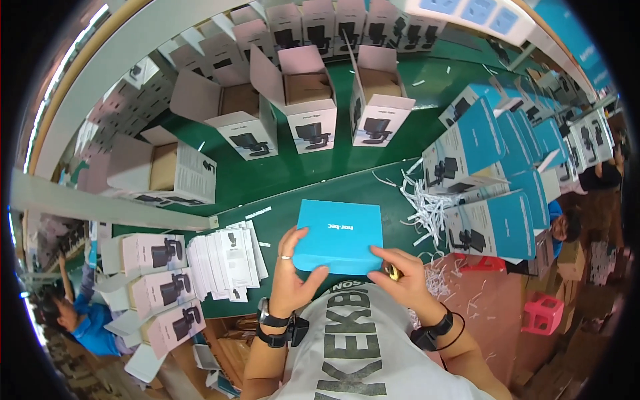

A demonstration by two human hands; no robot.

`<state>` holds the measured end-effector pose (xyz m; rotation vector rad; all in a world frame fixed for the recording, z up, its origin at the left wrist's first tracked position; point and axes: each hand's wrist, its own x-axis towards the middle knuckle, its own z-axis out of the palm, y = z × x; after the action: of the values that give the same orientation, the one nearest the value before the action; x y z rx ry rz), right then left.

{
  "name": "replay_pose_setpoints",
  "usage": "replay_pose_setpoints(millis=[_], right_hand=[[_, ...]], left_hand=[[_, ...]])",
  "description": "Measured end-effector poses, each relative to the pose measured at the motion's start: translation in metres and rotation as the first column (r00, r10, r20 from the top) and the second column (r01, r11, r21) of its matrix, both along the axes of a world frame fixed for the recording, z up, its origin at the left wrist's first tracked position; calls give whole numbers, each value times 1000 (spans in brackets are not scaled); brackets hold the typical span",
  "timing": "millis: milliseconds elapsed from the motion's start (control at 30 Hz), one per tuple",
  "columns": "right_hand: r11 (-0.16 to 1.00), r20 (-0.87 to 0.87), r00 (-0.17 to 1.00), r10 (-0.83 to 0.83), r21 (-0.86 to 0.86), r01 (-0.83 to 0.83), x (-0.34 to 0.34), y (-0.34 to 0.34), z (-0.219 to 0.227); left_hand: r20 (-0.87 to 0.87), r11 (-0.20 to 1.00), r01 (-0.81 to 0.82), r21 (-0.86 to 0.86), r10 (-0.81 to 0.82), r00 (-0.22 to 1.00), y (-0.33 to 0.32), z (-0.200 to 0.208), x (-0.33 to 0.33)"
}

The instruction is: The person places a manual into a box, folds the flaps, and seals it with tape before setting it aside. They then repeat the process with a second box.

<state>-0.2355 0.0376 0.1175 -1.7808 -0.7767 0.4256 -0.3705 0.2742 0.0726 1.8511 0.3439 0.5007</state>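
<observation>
A blue carton (340, 230) with white lettering on top is held between my two hands at the near edge of the green table. My left hand (291, 280) is closed on its left side, fingers along the edge and thumb at the near corner. On the right near corner lies the thumb of my right hand (405, 280), its fingers bent beneath. A small yellow and dark object (394, 272) shows at the fingers of that hand; its kind cannot be made out.
Open white boxes (310, 120) stand across the bench, with more behind. Leaflets (230, 257) are piled left, beside more boxes (163, 287). Right are shredded paper strips (427, 210), blue-flapped boxes (490, 230) and a red stool (543, 313). People sit at both sides.
</observation>
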Motion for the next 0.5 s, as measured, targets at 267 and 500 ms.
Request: replay_pose_setpoints(millis=[267,500], right_hand=[[985,536,826,-173,97,143,11,24,-36],[959,443,850,-285,135,251,-10,20,-63]], left_hand=[[98,958,-26,284,-2,995,14,-9,-2],[176,909,36,415,-119,977,40,-25,-3]])
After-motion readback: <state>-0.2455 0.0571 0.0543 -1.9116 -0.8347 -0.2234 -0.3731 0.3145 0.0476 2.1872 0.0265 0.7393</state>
